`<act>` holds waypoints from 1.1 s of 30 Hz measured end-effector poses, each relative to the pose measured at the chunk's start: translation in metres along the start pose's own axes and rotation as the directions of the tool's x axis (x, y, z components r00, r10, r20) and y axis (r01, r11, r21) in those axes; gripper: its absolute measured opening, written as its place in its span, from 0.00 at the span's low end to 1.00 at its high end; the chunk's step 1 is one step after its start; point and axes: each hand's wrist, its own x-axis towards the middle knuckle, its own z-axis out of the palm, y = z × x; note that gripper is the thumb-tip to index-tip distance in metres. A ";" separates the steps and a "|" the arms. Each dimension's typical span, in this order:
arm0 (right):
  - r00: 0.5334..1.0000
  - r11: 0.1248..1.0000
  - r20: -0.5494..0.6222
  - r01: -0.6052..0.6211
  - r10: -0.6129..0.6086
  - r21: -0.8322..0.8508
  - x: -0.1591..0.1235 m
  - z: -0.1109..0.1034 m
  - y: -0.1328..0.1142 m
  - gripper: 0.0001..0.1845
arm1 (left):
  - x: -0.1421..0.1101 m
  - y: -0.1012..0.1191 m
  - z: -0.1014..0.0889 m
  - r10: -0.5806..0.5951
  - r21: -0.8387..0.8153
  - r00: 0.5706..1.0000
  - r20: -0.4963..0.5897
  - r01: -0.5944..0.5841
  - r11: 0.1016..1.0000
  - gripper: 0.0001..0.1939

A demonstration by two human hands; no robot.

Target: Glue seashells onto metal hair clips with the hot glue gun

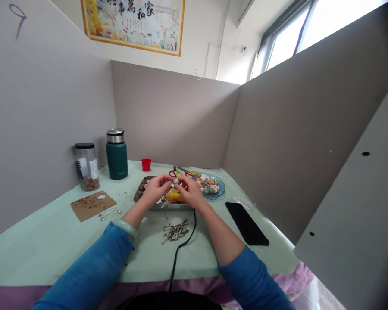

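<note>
Both my hands meet over a metal tray (pixel 139 193) at the middle of the table. My left hand (pixel 155 189) and my right hand (pixel 190 191) pinch a small round pale-green bead-like piece (pixel 176 181) between their fingertips. A yellow object (pixel 174 197) lies in the tray under my hands. A pile of several metal clips (pixel 176 230) sits on the cloth just in front of the tray. A jade-green bangle (pixel 125 227) is on my left wrist.
A blue glass dish (pixel 220 189) of mixed small pieces stands right of the tray, scissors (pixel 181 172) behind. A black phone (pixel 246 224) lies at the right. A green flask (pixel 116 155), a jar (pixel 87 167), a red cup (pixel 146 164), a brown card (pixel 93 205) and a black cable (pixel 181 245) are around.
</note>
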 end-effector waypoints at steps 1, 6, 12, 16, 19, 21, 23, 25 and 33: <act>1.000 1.000 -0.004 -0.017 0.017 0.025 0.000 0.000 0.001 0.12 | 0.000 -0.001 0.000 0.042 0.067 0.999 -0.019 -0.041 0.997 0.10; 0.998 0.995 0.009 -0.055 0.055 0.077 0.001 0.001 0.002 0.12 | -0.005 0.000 -0.002 0.335 0.437 0.942 -0.029 -0.289 0.852 0.05; 0.995 0.995 0.049 -0.084 0.081 0.060 0.001 -0.002 -0.004 0.14 | -0.010 0.008 -0.003 0.410 0.531 0.912 0.007 -0.350 0.771 0.06; 0.990 0.988 0.084 -0.120 0.112 0.096 0.002 -0.003 -0.007 0.17 | -0.006 0.001 -0.003 0.332 0.444 0.940 -0.075 -0.267 0.856 0.07; 0.989 0.978 0.045 -0.144 0.139 0.148 0.002 -0.004 -0.007 0.19 | 0.000 -0.006 -0.003 0.106 0.204 0.984 -0.145 -0.075 0.976 0.10; 0.988 0.977 0.007 -0.150 0.151 0.149 0.002 -0.004 -0.007 0.19 | 0.003 -0.006 -0.003 -0.028 0.005 0.991 -0.129 0.029 1.000 0.13; 0.989 0.982 -0.028 -0.142 0.147 0.128 0.002 -0.003 -0.006 0.17 | 0.003 -0.004 -0.002 -0.125 -0.140 0.987 -0.105 0.110 0.984 0.15; 0.991 0.988 -0.054 -0.117 0.123 0.102 0.002 -0.002 -0.004 0.13 | 0.001 0.000 -0.002 -0.219 -0.233 0.973 -0.065 0.199 0.952 0.17; 0.999 0.996 -0.045 -0.025 0.030 0.089 0.001 0.002 0.002 0.14 | -0.003 0.004 -0.002 -0.349 -0.344 0.935 0.067 0.350 0.872 0.16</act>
